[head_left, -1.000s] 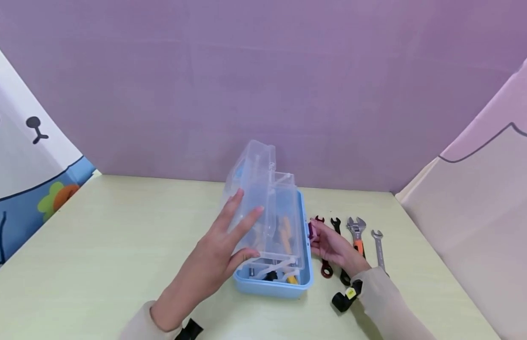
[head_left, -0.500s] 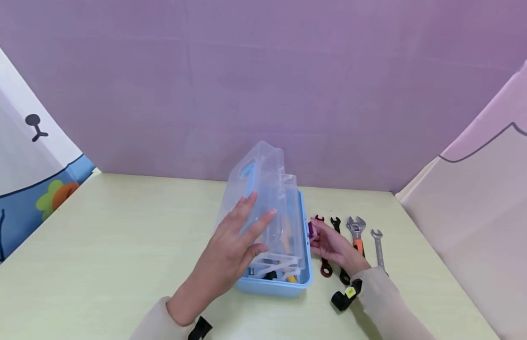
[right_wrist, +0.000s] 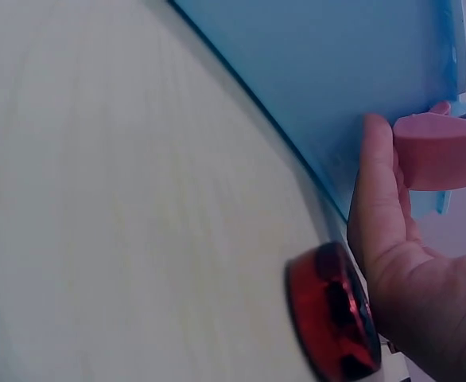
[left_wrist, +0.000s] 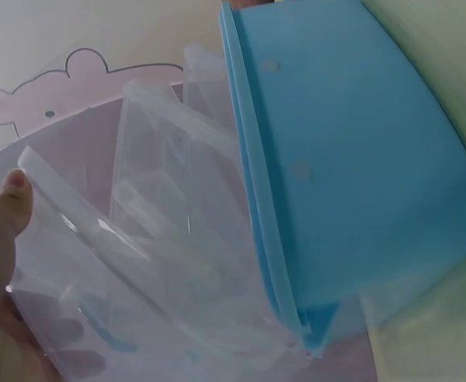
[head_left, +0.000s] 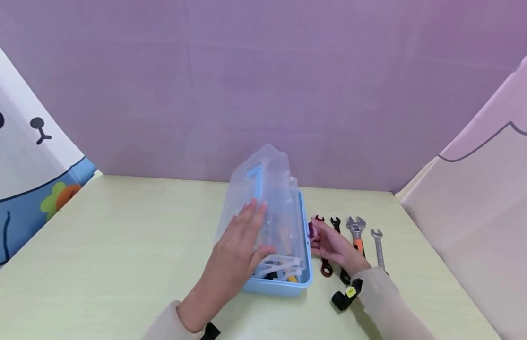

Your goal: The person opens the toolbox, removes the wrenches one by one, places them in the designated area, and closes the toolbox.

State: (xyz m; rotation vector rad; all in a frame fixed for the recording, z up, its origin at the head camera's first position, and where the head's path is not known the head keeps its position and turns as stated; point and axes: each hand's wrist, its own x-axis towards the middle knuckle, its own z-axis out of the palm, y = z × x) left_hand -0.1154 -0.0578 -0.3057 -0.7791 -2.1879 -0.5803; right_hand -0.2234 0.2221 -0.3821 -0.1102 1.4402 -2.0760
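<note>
A blue toolbox (head_left: 276, 288) with a clear hinged lid (head_left: 263, 165) stands on the table, the lid part-way raised and tilted. Flat on the lid's outer side, my left hand (head_left: 235, 250) presses with straight fingers; in the left wrist view its thumb (left_wrist: 14, 199) is at the lid's edge. My right hand (head_left: 333, 243) pinches the pink latch (right_wrist: 440, 151) on the box's right side; part of the grip is hidden. Clear trays (left_wrist: 169, 119) stand raised under the lid, with a yellow-handled tool (head_left: 292, 278) below.
Right of the toolbox lie a red wrench (head_left: 326, 269), a black wrench (head_left: 336, 223), an adjustable wrench (head_left: 357, 229) with an orange and black handle, and a silver wrench (head_left: 378, 245). A purple backdrop (head_left: 263, 85) rises behind the table.
My left hand has pushed the lid rightward and down over the trays, its fingers drawing closer together. The right hand has stayed at the latch.
</note>
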